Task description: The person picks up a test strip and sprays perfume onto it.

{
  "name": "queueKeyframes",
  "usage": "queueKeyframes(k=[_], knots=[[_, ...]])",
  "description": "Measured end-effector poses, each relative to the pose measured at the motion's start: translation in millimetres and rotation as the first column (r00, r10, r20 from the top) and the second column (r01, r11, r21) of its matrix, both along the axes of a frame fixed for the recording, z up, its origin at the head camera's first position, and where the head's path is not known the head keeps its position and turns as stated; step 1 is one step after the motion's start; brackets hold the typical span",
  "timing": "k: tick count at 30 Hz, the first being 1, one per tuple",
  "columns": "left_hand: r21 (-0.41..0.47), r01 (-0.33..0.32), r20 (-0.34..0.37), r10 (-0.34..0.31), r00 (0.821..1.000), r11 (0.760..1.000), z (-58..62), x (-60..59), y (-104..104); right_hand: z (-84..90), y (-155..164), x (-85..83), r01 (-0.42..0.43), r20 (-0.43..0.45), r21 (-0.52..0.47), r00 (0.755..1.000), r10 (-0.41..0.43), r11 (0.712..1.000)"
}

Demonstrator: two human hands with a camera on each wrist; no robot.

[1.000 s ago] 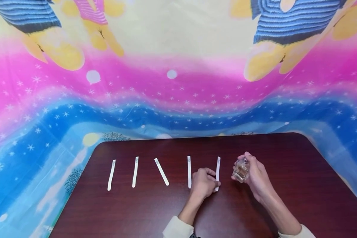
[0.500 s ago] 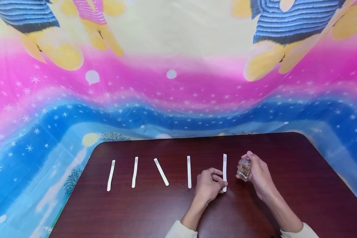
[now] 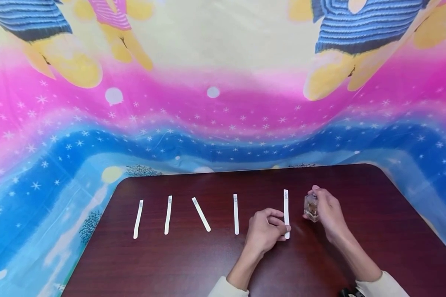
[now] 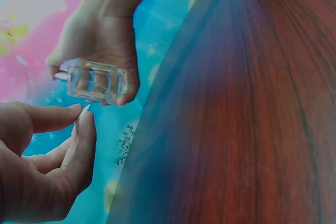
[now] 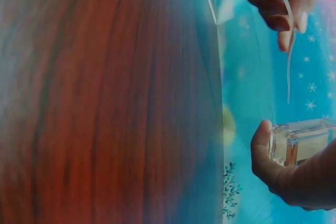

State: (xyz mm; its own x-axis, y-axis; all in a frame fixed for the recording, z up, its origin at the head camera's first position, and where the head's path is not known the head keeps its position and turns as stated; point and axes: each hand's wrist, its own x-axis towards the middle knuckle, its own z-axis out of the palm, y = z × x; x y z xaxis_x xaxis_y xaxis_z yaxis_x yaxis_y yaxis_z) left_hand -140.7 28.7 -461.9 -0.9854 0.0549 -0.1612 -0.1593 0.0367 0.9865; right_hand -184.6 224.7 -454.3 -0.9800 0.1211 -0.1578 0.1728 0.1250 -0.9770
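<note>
Between thumb and fingers, my left hand (image 3: 264, 232) pinches the near end of a white perfume test strip (image 3: 286, 208), and the strip's marked end points away from me. My right hand (image 3: 332, 214) grips a clear glass perfume bottle (image 3: 310, 208) to the right of the strip, with a digit on its top. In the left wrist view the bottle (image 4: 98, 82) shows its clear base side, close to the pinched strip, which is seen nearly end-on. From the right wrist the strip (image 5: 289, 77) appears slightly bent, its free end apart from the bottle (image 5: 302, 142).
Several more white strips, including one slanted strip (image 3: 201, 214), lie in a row on the dark wooden table (image 3: 163, 264), left of my hands. A patterned cloth (image 3: 223, 119) hangs behind the table's far edge.
My left hand has moved right, carrying the pinched strip away from the row. My right hand and the bottle have shifted right and slightly away from me, and the bottle has turned.
</note>
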Motion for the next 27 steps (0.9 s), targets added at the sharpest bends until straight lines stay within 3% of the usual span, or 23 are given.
queueKeyframes(k=[10,18,27], knots=[[0.104,0.016,0.031,-0.020,0.999,0.994,7.3,3.8,5.5,-3.2,5.0,-2.2,-0.002,-0.003,0.121,1.000,0.002,0.993],[0.109,0.021,0.052,-0.027,0.998,0.994,7.4,5.5,11.0,-1.6,3.1,-2.8,-0.018,-0.004,0.193,1.000,0.019,0.981],[0.104,0.016,0.054,-0.021,0.998,0.994,6.9,7.7,13.1,-2.0,-1.3,-1.0,-0.053,0.002,0.188,0.999,0.054,0.981]])
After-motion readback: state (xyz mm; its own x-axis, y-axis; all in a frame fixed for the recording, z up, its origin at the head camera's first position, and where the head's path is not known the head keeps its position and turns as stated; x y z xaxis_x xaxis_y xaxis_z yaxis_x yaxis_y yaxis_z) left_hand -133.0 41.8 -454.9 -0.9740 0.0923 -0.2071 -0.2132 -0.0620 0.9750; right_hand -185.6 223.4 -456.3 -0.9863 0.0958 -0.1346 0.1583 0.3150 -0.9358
